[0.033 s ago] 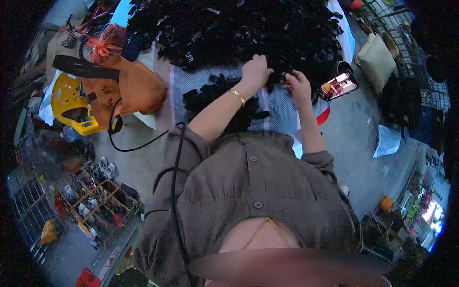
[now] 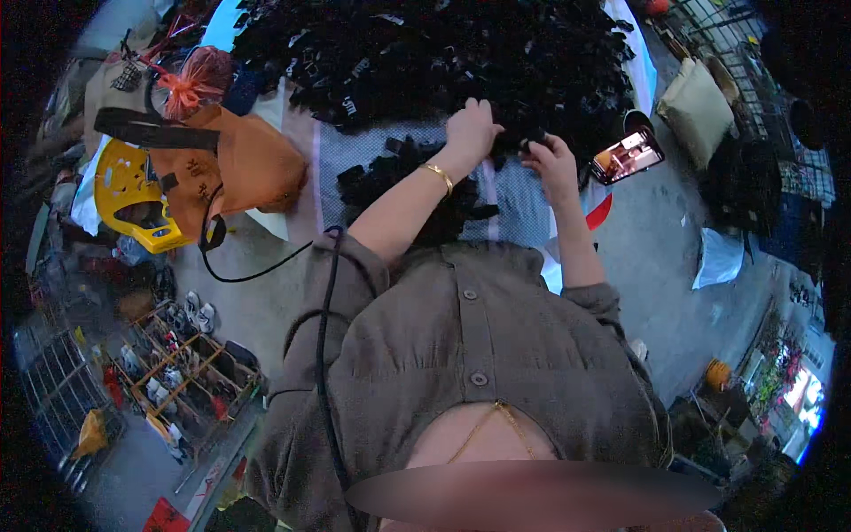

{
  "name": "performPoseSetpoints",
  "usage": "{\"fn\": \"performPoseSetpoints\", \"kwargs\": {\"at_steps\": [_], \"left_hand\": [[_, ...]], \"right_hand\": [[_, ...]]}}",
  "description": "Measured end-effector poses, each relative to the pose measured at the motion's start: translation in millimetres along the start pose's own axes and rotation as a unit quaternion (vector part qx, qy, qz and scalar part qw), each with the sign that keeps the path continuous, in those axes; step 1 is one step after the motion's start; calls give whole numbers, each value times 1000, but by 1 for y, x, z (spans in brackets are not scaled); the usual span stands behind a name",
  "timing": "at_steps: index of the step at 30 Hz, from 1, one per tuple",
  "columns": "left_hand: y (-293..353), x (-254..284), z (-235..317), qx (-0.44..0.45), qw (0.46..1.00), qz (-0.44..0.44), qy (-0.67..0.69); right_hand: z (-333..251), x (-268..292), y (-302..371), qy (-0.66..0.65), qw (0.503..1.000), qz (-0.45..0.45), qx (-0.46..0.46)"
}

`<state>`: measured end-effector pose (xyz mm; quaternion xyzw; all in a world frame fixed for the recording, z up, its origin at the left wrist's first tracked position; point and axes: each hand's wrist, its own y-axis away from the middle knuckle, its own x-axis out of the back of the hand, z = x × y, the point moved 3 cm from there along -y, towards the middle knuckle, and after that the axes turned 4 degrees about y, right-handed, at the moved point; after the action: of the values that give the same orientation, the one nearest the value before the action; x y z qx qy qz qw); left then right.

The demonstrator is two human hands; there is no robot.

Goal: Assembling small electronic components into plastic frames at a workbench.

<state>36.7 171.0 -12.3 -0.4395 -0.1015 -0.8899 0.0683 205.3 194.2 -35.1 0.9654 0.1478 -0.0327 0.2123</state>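
A large heap of small black strap-like pieces point(image 2: 496, 53) covers the far part of the table, some with pale marks on them. My left hand point(image 2: 470, 137), with a gold bracelet at the wrist, is at the heap's near edge. Its fingers are curled closed, and what they hold, if anything, is lost against the black. To its right, my right hand point(image 2: 551, 161) pinches a small black piece point(image 2: 534, 138) between thumb and fingers. A smaller pile of black pieces point(image 2: 390, 182) lies nearer me, partly behind my left forearm, on a pale woven sheet point(image 2: 341, 146).
Right of my right hand a phone point(image 2: 628, 157) with a lit screen stands tilted. At the left are an orange bag point(image 2: 266, 160) and a yellow plastic chair point(image 2: 120, 177). A black cord point(image 2: 266, 277) runs from the bag's side to my sleeve. A beige cushion point(image 2: 696, 111) sits far right.
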Motion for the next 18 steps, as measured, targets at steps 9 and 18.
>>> {"fn": "performPoseSetpoints", "kwargs": {"at_steps": [9, 18], "left_hand": [[35, -25, 7, -280, 956, -34, -83], [31, -26, 2, -284, 958, 12, -40]], "right_hand": [[26, 25, 39, -5, 999, -28, -20], [17, 8, 44, -120, 993, -6, -5]]}}
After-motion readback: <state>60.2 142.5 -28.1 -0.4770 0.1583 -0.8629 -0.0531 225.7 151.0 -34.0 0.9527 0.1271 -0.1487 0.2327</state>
